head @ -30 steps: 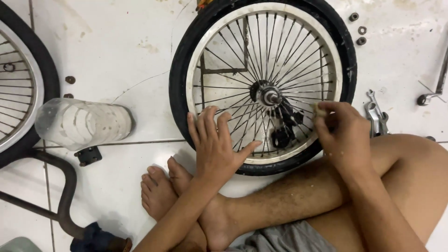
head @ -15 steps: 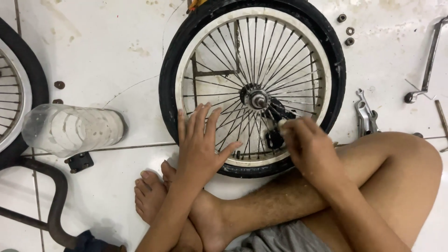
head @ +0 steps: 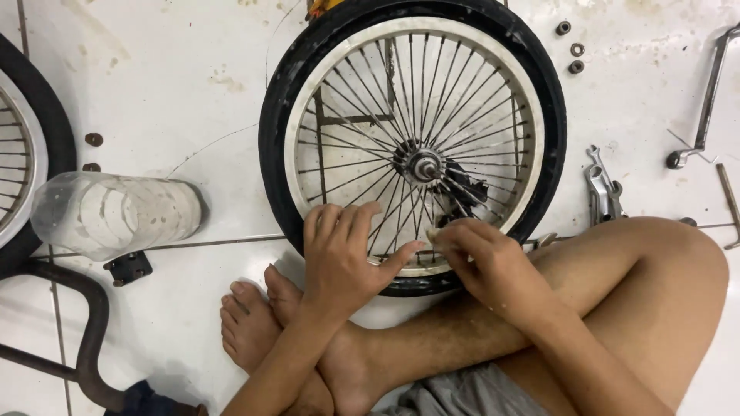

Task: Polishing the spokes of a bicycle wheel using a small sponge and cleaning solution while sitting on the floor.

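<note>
Resting open-palmed, the left hand [head: 339, 258] presses the bicycle wheel [head: 412, 142] rim. The right hand [head: 482, 258] pinches a spoke. Nearby lie a clear plastic jar [head: 116, 214], wrenches [head: 603, 189] and nuts [head: 570, 48].

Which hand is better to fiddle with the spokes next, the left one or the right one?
Probably the right hand: its fingertips pinch at the spokes near the rim of the bicycle wheel. The left hand lies flat and spread on the spokes, so it looks better placed to steady the wheel.

The wheel [head: 412, 146] lies on the floor [head: 154, 77]; a jar [head: 116, 214] left, wrenches [head: 603, 189], perhaps, right.
</note>
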